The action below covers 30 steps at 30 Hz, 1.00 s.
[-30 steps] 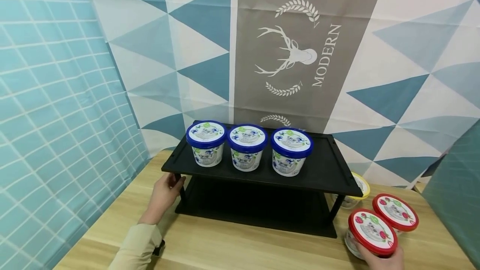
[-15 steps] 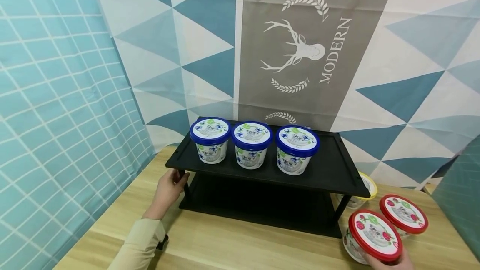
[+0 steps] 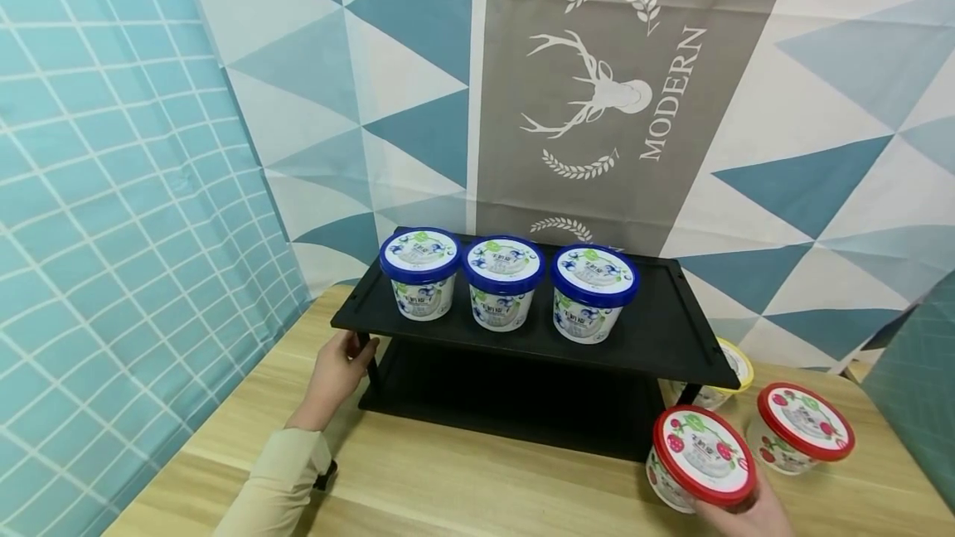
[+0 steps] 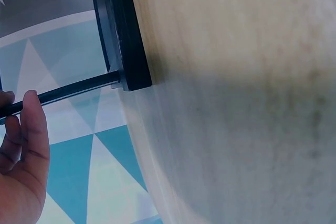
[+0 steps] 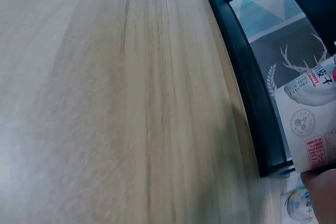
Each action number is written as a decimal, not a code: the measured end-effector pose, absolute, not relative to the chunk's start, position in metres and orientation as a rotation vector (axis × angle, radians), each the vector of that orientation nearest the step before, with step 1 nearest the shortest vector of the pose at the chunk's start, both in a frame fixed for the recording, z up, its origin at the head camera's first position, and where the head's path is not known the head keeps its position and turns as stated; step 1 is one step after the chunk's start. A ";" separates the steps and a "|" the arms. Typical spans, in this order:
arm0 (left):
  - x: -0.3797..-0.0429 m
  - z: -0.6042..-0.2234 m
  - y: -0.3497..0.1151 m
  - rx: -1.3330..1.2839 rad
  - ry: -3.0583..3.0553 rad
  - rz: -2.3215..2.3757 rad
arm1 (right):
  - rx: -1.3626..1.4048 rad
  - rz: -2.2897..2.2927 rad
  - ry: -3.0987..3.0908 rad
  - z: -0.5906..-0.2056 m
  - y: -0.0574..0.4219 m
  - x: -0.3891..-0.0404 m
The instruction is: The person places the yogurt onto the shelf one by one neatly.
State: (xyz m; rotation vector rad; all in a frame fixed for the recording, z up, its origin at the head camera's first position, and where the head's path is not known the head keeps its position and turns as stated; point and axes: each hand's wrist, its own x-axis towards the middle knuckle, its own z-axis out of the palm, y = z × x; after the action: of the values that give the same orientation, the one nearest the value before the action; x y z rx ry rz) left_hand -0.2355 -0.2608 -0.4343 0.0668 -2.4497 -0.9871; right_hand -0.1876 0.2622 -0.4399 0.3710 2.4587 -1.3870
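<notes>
My left hand (image 3: pixel 333 381) holds the front left post (image 3: pixel 372 365) of a black two-tier shelf (image 3: pixel 660 317). In the left wrist view the fingers and thumb of that hand (image 4: pixel 26 169) lie around the thin post (image 4: pixel 79 88). With my right hand (image 3: pixel 755 512) I grip a white tub with a red, strawberry-printed lid (image 3: pixel 705 456), in front of the shelf's right end. Its printed side (image 5: pixel 310 124) shows in the right wrist view beside the shelf frame. Three blue-lidded tubs (image 3: pixel 502 284) stand in a row on the upper tier.
A second red-lidded tub (image 3: pixel 804 428) stands on the wooden table (image 3: pixel 477 491), right of the shelf. Behind the shelf's right end, a yellow-lidded tub (image 3: pixel 734 365) is partly hidden. A patterned cloth (image 3: pixel 403 65) hangs behind, and blue checked cloth (image 3: pixel 112 214) borders the left.
My right hand has moved the red-lidded tub left, away from the other red-lidded one and toward the shelf's front right corner. The left hand stays on the post; the head view has shifted slightly.
</notes>
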 end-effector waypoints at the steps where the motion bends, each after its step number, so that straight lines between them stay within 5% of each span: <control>1: -0.236 -0.434 -0.261 0.068 -2.451 -0.991 | 0.355 -1.384 2.455 -0.438 0.260 -0.188; 30: -0.236 -0.436 -0.263 0.077 -2.460 -1.028 | -0.038 -1.601 2.462 -0.420 0.190 -0.202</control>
State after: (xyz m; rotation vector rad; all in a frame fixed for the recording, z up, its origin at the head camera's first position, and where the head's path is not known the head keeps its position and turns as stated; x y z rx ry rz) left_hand -0.2365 -0.2628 -0.4362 0.0771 -2.4596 -1.0284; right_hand -0.2019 0.1898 -0.4200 -0.0380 2.4619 -1.6008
